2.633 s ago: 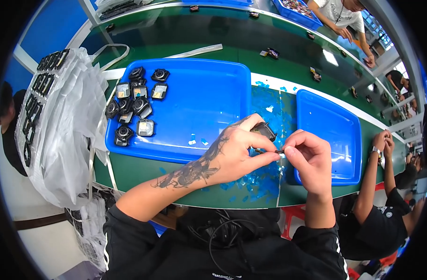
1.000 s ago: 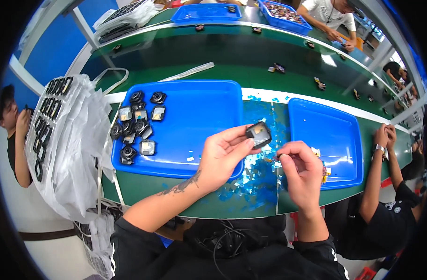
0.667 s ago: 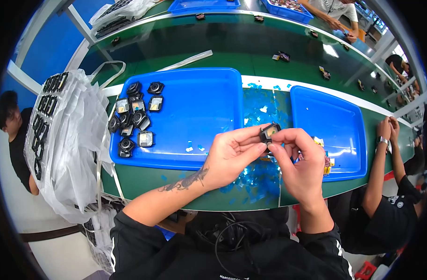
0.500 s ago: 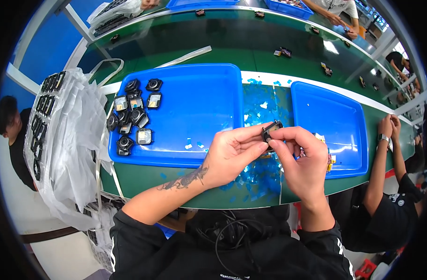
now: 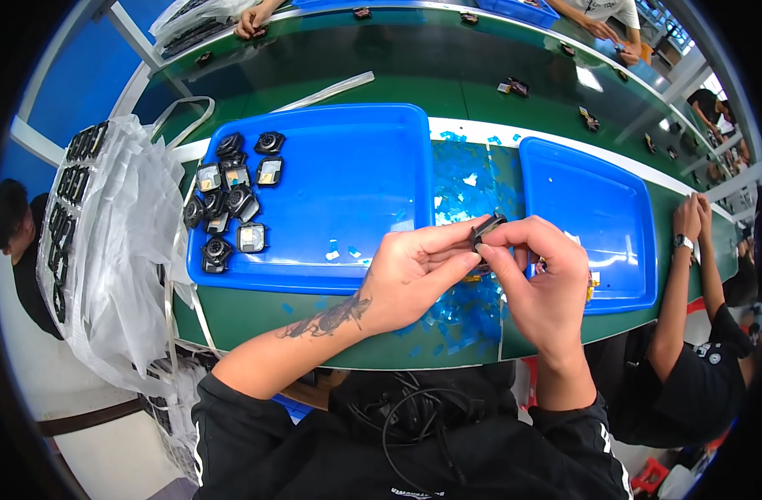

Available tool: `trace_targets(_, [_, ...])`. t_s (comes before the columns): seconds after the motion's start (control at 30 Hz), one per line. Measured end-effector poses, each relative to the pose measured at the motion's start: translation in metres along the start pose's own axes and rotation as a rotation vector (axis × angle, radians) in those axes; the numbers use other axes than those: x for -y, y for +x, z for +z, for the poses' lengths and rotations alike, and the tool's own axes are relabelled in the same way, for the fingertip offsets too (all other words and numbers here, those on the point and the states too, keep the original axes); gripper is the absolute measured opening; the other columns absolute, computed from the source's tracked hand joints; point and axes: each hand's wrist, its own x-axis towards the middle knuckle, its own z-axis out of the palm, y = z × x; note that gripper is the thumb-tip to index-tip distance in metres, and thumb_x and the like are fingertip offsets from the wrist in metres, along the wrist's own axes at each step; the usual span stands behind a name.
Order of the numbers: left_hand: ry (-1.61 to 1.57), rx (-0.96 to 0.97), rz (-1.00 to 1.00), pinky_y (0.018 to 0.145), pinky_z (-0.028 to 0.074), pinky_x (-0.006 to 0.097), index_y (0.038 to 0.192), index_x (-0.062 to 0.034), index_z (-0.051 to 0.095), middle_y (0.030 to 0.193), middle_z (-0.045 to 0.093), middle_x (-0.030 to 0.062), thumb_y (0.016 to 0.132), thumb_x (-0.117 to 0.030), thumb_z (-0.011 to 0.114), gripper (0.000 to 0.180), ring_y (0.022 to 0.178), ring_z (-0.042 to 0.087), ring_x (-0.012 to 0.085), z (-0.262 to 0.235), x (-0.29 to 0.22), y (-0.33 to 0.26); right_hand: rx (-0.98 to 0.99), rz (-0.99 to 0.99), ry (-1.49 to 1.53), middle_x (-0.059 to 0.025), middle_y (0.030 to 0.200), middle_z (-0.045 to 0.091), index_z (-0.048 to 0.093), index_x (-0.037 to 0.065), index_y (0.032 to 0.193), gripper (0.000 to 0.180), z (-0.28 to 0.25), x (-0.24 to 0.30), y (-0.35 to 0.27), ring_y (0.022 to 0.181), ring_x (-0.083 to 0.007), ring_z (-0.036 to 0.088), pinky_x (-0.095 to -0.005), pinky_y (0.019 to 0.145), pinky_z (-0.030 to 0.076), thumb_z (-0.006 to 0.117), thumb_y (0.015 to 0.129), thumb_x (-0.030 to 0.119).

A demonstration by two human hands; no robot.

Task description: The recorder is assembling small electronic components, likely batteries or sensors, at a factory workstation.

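Black watch case [image 5: 490, 223], two-handed grip.
Left hand [image 5: 424, 271] clamped on case; right hand [image 5: 543, 279] pinching its edge between thumb and forefinger; blue film scraps [image 5: 454, 318] below.

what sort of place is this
Probably a small-electronics workshop: there are watch-like black cases in a blue tray, small parts dotted along a long green worktop, and other people beside it.
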Motion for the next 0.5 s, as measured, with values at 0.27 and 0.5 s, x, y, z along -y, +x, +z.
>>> trace_targets(0.27, [0.197,0.079,0.055,0.097,0.05,0.032,0.134,0.0083,0.048,0.127,0.06,0.0175,0.095,0.003,0.054,0.04,0.114,0.059,0.019,-0.002,-0.008,-0.004,0.002,0.09,-0.051,-0.0018,0.065,0.048,0.056,0.003,0.073,0.02,-0.012,0.008,-0.003,0.058,-0.0122,0.047,-0.0251,0.053,0.037,0.075,0.073,-0.002])
trace_targets(0.5, [-0.136,-0.092,0.09,0.097,0.05,0.032,0.136,0.0039,0.046,0.123,0.06,0.0162,0.094,0.006,0.05,0.042,0.113,0.06,0.0194,0.009,-0.006,0.005,-0.052,0.309,0.62,-0.0039,0.094,0.057,0.054,0.002,0.096,0.03,-0.004,-0.019,-0.018,0.083,-0.0105,0.057,-0.023,0.075,0.05,0.074,0.075,-0.005])
